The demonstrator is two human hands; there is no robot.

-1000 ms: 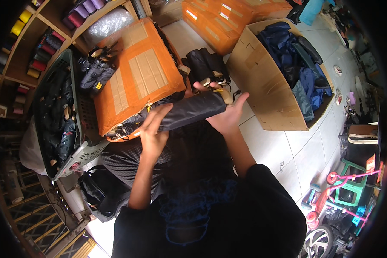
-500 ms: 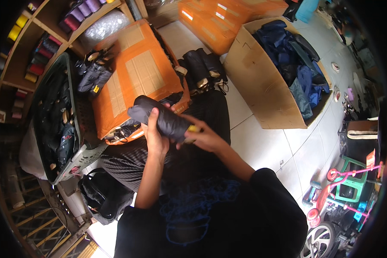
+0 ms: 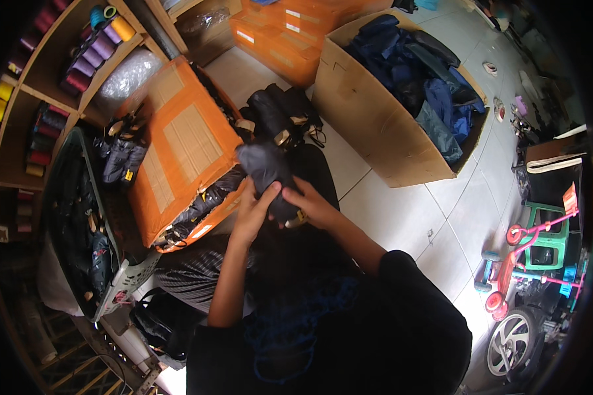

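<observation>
Both my hands are closed around a folded black umbrella, held over my lap with its top tilted away from me. My left hand grips its left side, thumb pressed along the fabric. From the right, my right hand wraps the lower part, where a small yellow tag and a pale end show. Just beyond, an orange-taped carton has a torn side with similar black umbrellas inside. More folded umbrellas lie on the floor behind it, and a bundle of umbrellas rests against its left side.
A green-grey plastic basket with dark umbrellas stands at left, below shelves of thread spools. On the right is an open cardboard box of blue fabric. Farther right are a pink scooter, a green stool and a wheel.
The umbrella has turned from lying slantwise to more upright, and my hands have come closer together around it. My view has shifted, so the surroundings sit differently in the picture.
</observation>
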